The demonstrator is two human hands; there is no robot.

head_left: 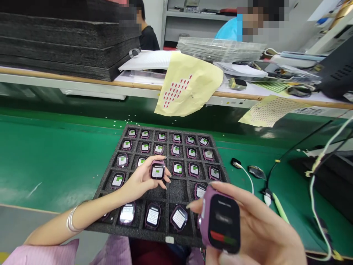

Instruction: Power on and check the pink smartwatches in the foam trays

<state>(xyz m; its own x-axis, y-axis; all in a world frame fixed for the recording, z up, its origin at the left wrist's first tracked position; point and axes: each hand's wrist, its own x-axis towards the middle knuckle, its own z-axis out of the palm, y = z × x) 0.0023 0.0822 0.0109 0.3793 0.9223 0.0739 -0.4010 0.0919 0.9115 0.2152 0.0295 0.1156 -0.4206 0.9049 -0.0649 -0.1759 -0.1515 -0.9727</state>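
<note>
From where I stand, the person's left hand (143, 176) reaches out over the middle of a black foam tray (154, 236), its fingers and thumb closed around a small purple-cased watch (158, 171) with the screen tilted up, showing a white grid with a green block in it. The right hand (264, 224), over to that hand's right and much nearer the body, grips a second watch (224, 221) by its edges, above the near right part of the tray. That screen is dark, with red and green marks low down; the pale writing above them looks like a line or two of text, though it is too blurred for me to read.

Around and beneath the left hand, more watches (179, 218) sit face up in the tray's compartments, most of them with white grids lit. Silver bangles (71, 219) circle the left forearm, above a pink sleeve (55, 254). Beyond the right hand, a white cable (249, 177) and a bright green tool (280, 208) lie on the green bench top (68, 154). Ahead of both hands, a yellow sheet (190, 84) printed with red arrows hangs off a shelf, and past it sits someone in blue (227, 28).
</note>
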